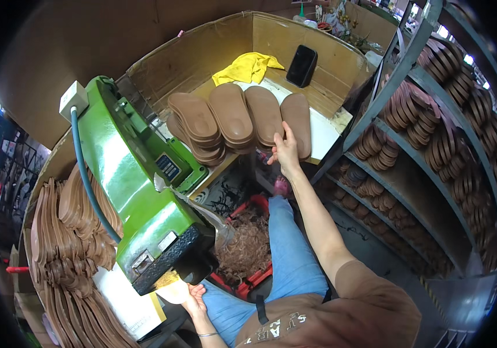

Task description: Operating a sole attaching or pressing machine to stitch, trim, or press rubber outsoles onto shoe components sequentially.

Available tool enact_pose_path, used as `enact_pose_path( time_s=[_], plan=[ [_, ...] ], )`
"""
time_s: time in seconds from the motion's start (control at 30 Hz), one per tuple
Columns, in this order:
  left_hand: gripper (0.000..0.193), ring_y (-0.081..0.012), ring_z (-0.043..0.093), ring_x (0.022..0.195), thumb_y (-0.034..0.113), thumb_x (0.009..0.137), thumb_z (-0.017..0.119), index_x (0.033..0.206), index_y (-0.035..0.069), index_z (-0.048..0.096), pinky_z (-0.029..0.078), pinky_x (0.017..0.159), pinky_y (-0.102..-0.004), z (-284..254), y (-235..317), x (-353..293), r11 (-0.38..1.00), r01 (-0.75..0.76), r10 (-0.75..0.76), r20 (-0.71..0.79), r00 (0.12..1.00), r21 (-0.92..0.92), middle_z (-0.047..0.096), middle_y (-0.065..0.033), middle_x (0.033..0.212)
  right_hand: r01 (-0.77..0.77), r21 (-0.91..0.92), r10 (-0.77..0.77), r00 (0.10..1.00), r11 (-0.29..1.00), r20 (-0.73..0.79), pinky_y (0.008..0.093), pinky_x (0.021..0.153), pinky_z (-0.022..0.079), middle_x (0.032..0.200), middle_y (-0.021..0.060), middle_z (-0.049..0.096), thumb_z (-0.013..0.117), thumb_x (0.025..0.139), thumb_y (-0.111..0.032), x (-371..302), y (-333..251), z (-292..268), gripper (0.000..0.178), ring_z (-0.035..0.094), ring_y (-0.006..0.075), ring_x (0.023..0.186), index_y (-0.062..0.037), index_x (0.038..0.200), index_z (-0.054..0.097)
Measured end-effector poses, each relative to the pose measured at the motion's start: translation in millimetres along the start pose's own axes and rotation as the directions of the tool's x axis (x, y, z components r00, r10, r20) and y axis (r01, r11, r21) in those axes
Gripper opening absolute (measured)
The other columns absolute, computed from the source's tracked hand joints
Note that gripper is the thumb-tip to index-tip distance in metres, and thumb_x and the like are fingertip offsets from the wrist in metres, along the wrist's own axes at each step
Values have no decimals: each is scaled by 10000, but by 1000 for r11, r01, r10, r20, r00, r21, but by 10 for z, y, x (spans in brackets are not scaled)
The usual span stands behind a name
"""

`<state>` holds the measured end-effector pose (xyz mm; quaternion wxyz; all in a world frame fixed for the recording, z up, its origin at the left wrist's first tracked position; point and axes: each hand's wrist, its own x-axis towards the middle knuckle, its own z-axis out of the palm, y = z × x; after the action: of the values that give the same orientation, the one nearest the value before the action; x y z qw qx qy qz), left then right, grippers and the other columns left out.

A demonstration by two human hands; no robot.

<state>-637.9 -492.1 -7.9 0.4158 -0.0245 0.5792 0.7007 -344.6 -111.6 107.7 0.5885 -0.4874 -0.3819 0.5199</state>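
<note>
Hands well apart. Your right hand (285,152) reaches out to the rightmost stack of brown soles (297,124) on the cardboard-walled table (329,124), fingers spread against it, not visibly gripping. Your left hand (193,298) sits low under the green machine (138,191), pinching a pale sole piece (173,290) at its head.

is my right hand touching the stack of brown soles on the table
Touching. The head view shows the right hand with fingers laid on the rightmost stack of brown soles, no gap visible.
</note>
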Motion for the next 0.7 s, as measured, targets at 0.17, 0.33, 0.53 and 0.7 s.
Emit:
enact_pose_path(
  time_s=[0.17, 0.33, 0.53, 0.7],
  plan=[
    [227, -193, 632, 524, 256, 926, 551, 857, 41, 534, 544, 441, -280, 47, 17, -51, 1000, -2, 2, 4, 1000, 14, 635, -132, 686, -53, -466, 60, 998, 883, -1, 297, 334, 461, 590, 84, 533, 505, 917, -310, -2, -107, -40, 628, 506, 168, 376, -79, 1428, 223],
    [218, -192, 631, 524, 248, 927, 548, 859, 42, 529, 544, 441, -278, 21, 32, -60, 1000, -9, 9, 13, 1000, 21, 634, -131, 685, -98, -722, 71, 995, 685, -68, 324, 348, 490, 704, 215, 618, 484, 896, -447, -179, -277, 121, 748, 597, 248, 428, -26, 1423, 161],
    [245, -197, 624, 522, 246, 940, 526, 902, 6, 497, 548, 436, -289, 15, -30, -23, 999, -14, 11, 67, 998, 42, 618, -142, 701, -215, 130, 228, 969, 968, -94, 331, 373, 529, 1093, 247, 488, 535, 902, -150, 57, 89, 84, 673, 610, 249, 533, -92, 1416, 105],
    [215, -179, 626, 526, 239, 928, 548, 869, 36, 515, 542, 443, -270, -6, -64, -36, 998, -44, 40, 87, 995, 46, 627, -124, 692, -4, 255, 63, 973, 967, -223, 362, 479, 576, 1176, 245, 416, 497, 909, -96, -18, 232, 235, 534, 633, 280, 623, -89, 1350, 195]
  ],
)
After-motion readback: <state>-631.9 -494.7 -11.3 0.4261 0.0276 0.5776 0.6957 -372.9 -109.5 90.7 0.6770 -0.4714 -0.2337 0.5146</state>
